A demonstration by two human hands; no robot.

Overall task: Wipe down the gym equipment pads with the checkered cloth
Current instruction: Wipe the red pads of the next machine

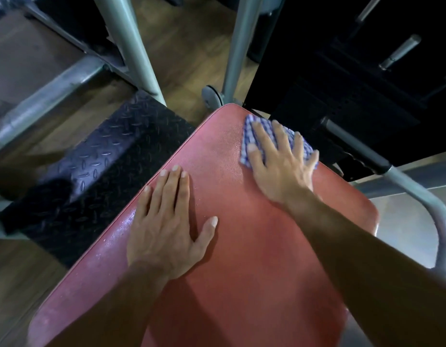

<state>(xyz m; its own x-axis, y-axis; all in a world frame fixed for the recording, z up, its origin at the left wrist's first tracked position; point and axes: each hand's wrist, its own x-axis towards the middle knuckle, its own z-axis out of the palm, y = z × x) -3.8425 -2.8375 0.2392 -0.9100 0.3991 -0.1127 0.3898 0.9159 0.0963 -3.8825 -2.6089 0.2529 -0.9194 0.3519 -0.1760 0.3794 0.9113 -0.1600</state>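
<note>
A long red padded bench pad (224, 246) runs from the bottom of the view up to the centre. My right hand (279, 166) lies flat, fingers spread, pressing a blue-and-white checkered cloth (248, 136) onto the pad's far right corner. Most of the cloth is hidden under the palm. My left hand (167, 229) rests flat and empty on the pad near its left edge, fingers together and thumb out. The pad's surface shows fine wet droplets along the left side.
Grey metal frame tubes (126, 43) rise beyond the pad. A black diamond-plate footplate (104, 156) lies to the left over wood flooring. A grey handle with a black grip (362, 151) curves along the right. A dark weight stack (367, 71) stands at the upper right.
</note>
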